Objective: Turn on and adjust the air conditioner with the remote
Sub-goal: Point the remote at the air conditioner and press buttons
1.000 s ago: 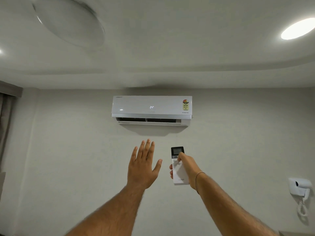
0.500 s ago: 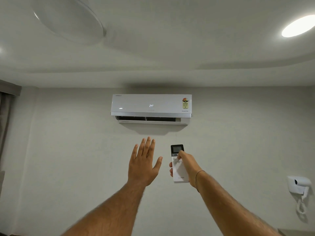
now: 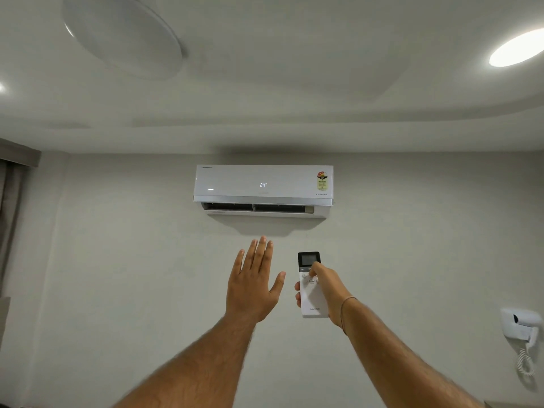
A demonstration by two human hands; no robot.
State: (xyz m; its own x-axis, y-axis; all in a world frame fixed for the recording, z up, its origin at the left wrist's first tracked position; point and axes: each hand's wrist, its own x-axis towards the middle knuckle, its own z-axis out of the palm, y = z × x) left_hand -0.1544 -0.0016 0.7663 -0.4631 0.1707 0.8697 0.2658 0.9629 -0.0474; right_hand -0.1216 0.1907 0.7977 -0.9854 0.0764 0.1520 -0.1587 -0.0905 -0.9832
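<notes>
A: What writing can be read?

B: The white split air conditioner [image 3: 263,185], mounted high on the wall [image 3: 117,260] just under the ceiling, shows "24°" lit on its glossy front. A yellow and red rating sticker [image 3: 322,181] sits at its upper right corner; its print is too small to read, as is the small word beneath it. The remote [image 3: 312,298] carries grey lettering near its bottom edge that looks like "LLOYD".

A: Who has the remote?

B: The right hand [image 3: 329,293] is wrapped around it, fingers behind its left edge and thumb pressed on the buttons just below the dark screen. The remote is a slim white plastic bar with a black top, held upright below the unit's right half.

A: And the other hand?

B: The left hand [image 3: 254,285] is raised flat beneath the louvre, fingers straight and close together, thumb out, holding nothing. The louvre flap hangs open, showing a dark slot.

A: What else is around?

B: A blurred ceiling fan [image 3: 123,36], a bright round ceiling light [image 3: 516,50], a brown curtain [image 3: 8,207] at the left, and a white wall-mounted hair dryer [image 3: 519,325] with a coiled cord at the right. A thin thread bracelet [image 3: 345,312] circles the right wrist. Nothing stands between the remote and the unit.
</notes>
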